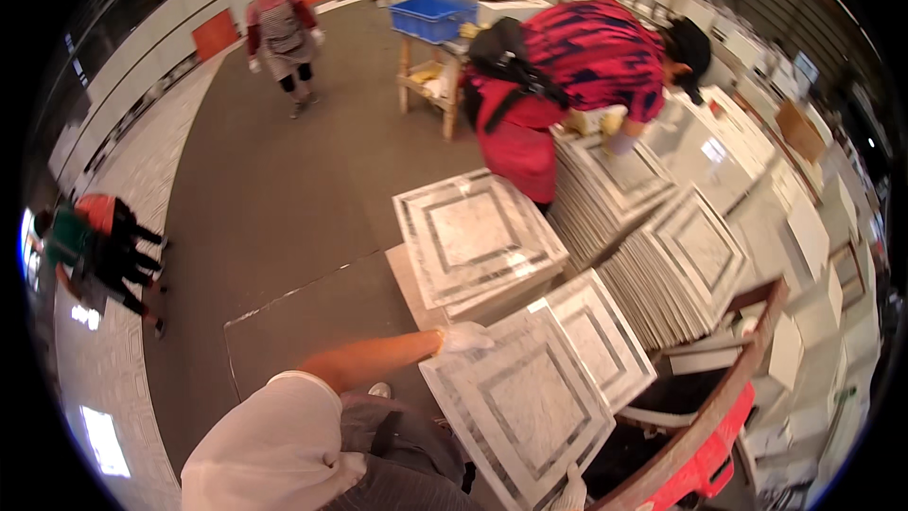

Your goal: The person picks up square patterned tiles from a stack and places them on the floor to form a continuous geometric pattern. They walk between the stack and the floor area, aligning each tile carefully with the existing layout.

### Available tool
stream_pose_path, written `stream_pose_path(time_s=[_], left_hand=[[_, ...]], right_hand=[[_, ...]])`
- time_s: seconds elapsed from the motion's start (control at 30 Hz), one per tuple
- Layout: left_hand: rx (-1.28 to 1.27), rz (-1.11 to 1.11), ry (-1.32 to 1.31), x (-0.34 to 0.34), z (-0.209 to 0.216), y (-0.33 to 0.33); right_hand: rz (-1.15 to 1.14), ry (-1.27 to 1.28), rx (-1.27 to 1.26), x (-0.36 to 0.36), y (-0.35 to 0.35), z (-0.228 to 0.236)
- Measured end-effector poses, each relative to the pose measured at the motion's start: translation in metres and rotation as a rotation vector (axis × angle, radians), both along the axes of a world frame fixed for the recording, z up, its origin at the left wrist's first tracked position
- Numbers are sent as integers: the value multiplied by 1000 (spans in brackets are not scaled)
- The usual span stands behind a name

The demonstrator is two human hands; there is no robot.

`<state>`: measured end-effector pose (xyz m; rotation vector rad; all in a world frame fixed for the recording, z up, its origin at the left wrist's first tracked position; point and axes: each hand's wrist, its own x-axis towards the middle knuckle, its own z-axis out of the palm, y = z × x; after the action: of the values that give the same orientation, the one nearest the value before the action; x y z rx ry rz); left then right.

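Observation:
A square marble tile with a grey inlaid frame pattern is tilted in front of me, between my two hands. White-gloved, my left hand is closed over its upper left edge. At the lower right edge my right hand, also gloved, grips the tile; only part of it shows. Partly behind the held tile lies another patterned tile. Just beyond, a stack of similar tiles stands on a board.
Two taller tile stacks stand to the right. A co-worker in a red-and-dark shirt bends over one. A red machine with a brown rail sits at lower right. A blue crate rests on a wooden stand. Other people are at left.

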<state>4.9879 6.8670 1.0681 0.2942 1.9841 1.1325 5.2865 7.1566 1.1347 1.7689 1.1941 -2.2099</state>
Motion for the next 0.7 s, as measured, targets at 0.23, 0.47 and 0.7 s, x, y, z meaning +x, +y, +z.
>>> stream_pose_path(time_s=[0.23, 0.47, 0.7], left_hand=[[489, 268, -197, 56, 41, -151], [512, 388, -97, 54, 106, -359], [499, 769, -44, 94, 130, -585]], right_hand=[[142, -37, 295, -46, -164, 113], [279, 226, 473, -86, -320, 121], [730, 449, 691, -162, -497, 105]])
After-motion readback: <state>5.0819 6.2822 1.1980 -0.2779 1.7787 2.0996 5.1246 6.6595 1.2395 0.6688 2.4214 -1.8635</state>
